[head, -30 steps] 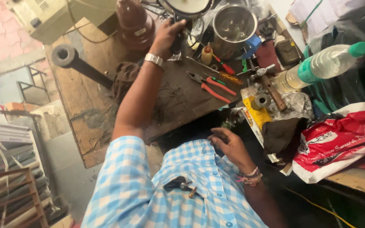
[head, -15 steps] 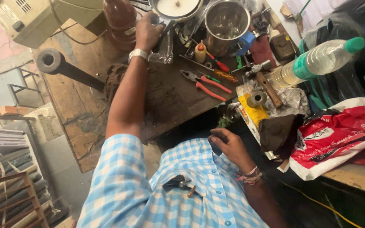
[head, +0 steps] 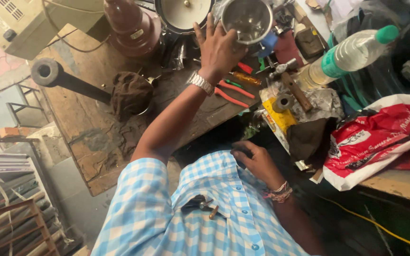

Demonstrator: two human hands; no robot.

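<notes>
My left hand, with a metal watch on the wrist, reaches across the worn wooden bench. Its fingers are spread and rest against the near side of a steel jar. Red-handled pliers and an orange screwdriver lie just below that hand. My right hand, with thread bands on the wrist, stays close to my blue checked shirt. Its fingers curl around a small dark object that I cannot make out.
A maroon mixer base, a round white-lined vessel and a beige machine stand at the back. A dark cloth, a black bar, a hammer, a green-capped bottle and a red-and-white bag crowd the bench.
My left hand has moved right, from beside the maroon base, past the white-lined vessel, to the steel jar. My right hand has stayed by my shirt.
</notes>
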